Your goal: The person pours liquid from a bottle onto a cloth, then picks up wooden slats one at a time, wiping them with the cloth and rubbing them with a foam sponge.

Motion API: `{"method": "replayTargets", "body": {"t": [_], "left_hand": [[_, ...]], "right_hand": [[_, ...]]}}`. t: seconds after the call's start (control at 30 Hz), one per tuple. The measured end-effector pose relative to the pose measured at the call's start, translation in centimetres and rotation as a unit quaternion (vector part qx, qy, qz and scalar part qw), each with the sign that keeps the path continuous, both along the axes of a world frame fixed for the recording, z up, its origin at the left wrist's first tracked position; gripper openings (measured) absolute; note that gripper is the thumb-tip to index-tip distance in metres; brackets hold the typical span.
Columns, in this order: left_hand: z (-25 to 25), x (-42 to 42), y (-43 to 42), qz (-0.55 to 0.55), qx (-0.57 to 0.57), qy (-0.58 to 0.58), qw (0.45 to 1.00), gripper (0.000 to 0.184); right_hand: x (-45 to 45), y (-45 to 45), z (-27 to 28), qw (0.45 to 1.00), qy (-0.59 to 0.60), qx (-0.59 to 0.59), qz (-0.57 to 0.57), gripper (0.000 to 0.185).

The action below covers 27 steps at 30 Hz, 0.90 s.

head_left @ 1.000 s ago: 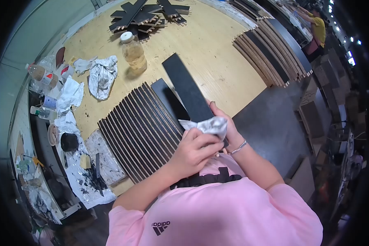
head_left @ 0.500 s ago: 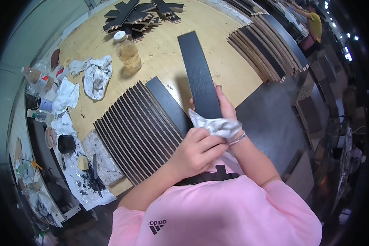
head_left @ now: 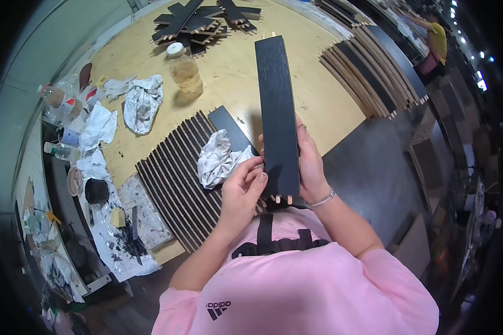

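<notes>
A black plank point(head_left: 278, 111) with wooden dowels at its ends stands out lengthwise in front of me. My right hand point(head_left: 312, 167) is closed round its right edge and underside, with fingertips showing at the left edge. My left hand point(head_left: 241, 192) is at the plank's lower left edge, fingers curled and thumb bent. A stained white cloth point(head_left: 218, 159) bunches out from behind its fingers, over a row of black planks point(head_left: 179, 176) set on edge. How firmly the fingers pinch the cloth is partly hidden. Beside the row, one dark plank point(head_left: 229, 124) lies flat.
A capped bottle point(head_left: 185, 72) stands beyond the row, before a pile of black planks point(head_left: 193, 22). Rags point(head_left: 142, 103), a black bowl point(head_left: 96, 191) and a sponge point(head_left: 117, 218) are at left. Stacked planks point(head_left: 369, 72) line the right edge; another person point(head_left: 435, 42) is farther off.
The cloth and my left hand have moved left, off the plank's lower face. The plank has come closer to me and turned more upright in view, with my right hand still holding it.
</notes>
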<state>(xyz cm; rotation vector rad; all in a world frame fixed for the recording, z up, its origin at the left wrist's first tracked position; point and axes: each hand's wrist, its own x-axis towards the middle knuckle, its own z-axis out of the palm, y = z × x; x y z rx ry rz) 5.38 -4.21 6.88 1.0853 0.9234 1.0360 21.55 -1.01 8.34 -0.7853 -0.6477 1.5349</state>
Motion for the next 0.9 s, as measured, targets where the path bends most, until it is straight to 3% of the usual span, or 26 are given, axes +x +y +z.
{"method": "replayTargets", "body": {"t": [0.07, 0.17, 0.47, 0.53, 0.63, 0.73, 0.83, 0.9], "left_hand": [[-0.2, -0.3, -0.3, -0.011, -0.114, -0.102, 0.988, 0.037], [0.3, -0.7, -0.6, 0.002, -0.108, -0.121, 0.987, 0.038], [-0.1, -2.2, -1.7, 0.011, -0.052, -0.063, 0.997, 0.025], [0.2, -2.0, -1.7, 0.034, -0.062, -0.044, 0.997, 0.024], [0.2, -2.5, -1.3, 0.04, -0.082, -0.046, 0.995, 0.024], [-0.2, -4.1, -1.2, 0.046, -0.077, -0.048, 0.995, 0.027], [-0.8, -5.9, -0.7, 0.086, -0.04, -0.017, 0.995, 0.026], [-0.9, -7.5, -0.3, 0.091, -0.017, 0.012, 0.996, 0.024]], "right_hand": [[-0.7, -0.3, 0.4, 0.999, 0.046, 0.017, 0.013, 0.049], [-1.4, -1.0, 0.6, 0.995, 0.093, 0.007, 0.027, 0.05], [-0.2, -2.1, -0.9, 0.992, 0.065, -0.024, 0.104, 0.064], [-0.5, -2.1, -1.0, 0.994, 0.012, -0.009, 0.107, 0.07], [-0.7, -2.4, -1.1, 0.992, 0.04, -0.017, 0.119, 0.076], [-1.5, -2.5, -0.4, 0.993, 0.025, -0.004, 0.119, 0.07], [-0.7, -2.5, 0.2, 0.98, -0.079, -0.06, 0.174, 0.049], [0.1, -2.7, 0.5, 0.948, -0.254, -0.073, 0.18, 0.038]]}}
